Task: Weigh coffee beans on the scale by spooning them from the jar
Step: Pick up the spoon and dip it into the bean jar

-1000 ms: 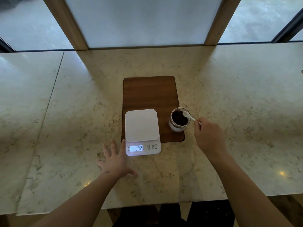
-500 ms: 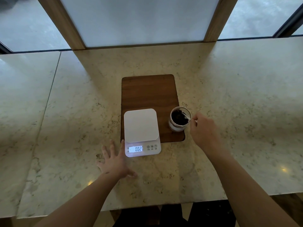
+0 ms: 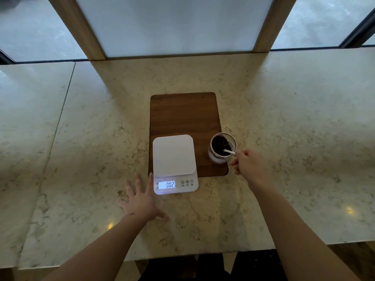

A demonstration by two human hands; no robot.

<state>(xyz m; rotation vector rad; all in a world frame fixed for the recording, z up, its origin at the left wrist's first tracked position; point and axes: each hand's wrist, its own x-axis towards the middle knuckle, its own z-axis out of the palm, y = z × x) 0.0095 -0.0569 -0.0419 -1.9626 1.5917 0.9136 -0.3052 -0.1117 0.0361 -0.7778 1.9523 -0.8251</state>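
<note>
Pinched between thumb and fingertips of the right hand (image 3: 250, 165) is the white spoon (image 3: 228, 152), whose bowl end is sunk among the coffee beans (image 3: 221, 145) inside the open glass jar (image 3: 222, 148). That grip is closed on the handle, at about four o'clock from the jar's rim. The left hand (image 3: 142, 199) grips nothing: its fingers are spread apart and it lies flat on the desk (image 3: 81, 159), with one fingertip touching or just beside the near left corner of the scale (image 3: 175, 165).

The jar stands on the near right corner of a dark wooden board (image 3: 183, 116), at three o'clock from the scale and just beside it. The scale sits half on the board, its display end overhanging toward six o'clock onto the stone.

As for progress, the white weighing platform is bare: no beans and no cup or dish on it. I judge the first scoop is only now being loaded, so nearly all the work remains: lifting the spoon out, carrying it toward nine o'clock over the platform, tipping it, and repeating.

The lit display (image 3: 166, 185) reads "002" with a dash at its left, possibly a minus sign. Three round buttons to its right include ones marked "M" and "T"; the tiny captions beneath are unreadable. No brand name is visible.
</note>
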